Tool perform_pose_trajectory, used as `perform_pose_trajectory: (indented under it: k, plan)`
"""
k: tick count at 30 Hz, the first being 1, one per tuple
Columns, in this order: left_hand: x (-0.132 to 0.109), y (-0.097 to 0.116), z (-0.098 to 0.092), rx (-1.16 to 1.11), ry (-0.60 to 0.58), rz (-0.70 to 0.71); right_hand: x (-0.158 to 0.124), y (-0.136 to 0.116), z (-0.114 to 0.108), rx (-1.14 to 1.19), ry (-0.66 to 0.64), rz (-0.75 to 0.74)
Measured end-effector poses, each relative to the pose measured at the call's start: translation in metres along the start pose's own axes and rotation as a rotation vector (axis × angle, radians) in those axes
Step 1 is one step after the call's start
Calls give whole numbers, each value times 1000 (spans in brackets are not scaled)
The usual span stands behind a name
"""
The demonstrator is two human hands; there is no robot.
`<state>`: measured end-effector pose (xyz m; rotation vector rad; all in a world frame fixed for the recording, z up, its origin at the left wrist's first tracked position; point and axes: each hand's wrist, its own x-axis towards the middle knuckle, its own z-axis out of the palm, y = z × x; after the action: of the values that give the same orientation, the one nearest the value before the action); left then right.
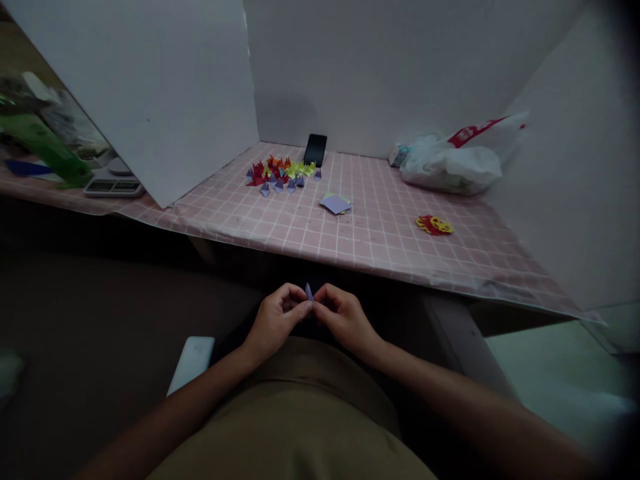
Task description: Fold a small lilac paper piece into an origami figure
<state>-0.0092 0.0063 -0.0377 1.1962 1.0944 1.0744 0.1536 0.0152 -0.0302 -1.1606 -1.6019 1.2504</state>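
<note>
Over my lap, below the table's front edge, my left hand (278, 319) and my right hand (341, 319) meet fingertip to fingertip. Both pinch a small folded purple paper piece (309, 292) whose tip sticks up between them. On the pink checked tablecloth (380, 233) lies a small stack of purple paper squares (335, 203). Farther back sits a cluster of several folded paper pieces (281, 172) in red, orange, yellow and purple.
A black phone (315, 149) leans against the grey back panel. A white plastic bag (450, 160) lies at the back right, with red and yellow paper cutouts (434, 225) in front of it. A calculator (113, 187) and clutter sit beyond the left panel.
</note>
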Motion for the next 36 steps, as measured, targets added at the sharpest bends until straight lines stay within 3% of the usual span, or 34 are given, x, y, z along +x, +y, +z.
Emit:
perform_pose_trajectory:
  k: [7,12,19,27,36]
  plan:
    - [-3,3,-1,79,52,16,2,2,0,156,-18,70]
    - [-3,2,-2,215,116,186,2,-1,0,154,-13,81]
    - [-4,0,0,143,94,80,2,0,2,149,-5,28]
    - [-3,2,1,-94,48,14,1,0,3,233,-14,3]
    - [-5,7,-1,-88,48,33,-1,-1,-1,201,-34,-69]
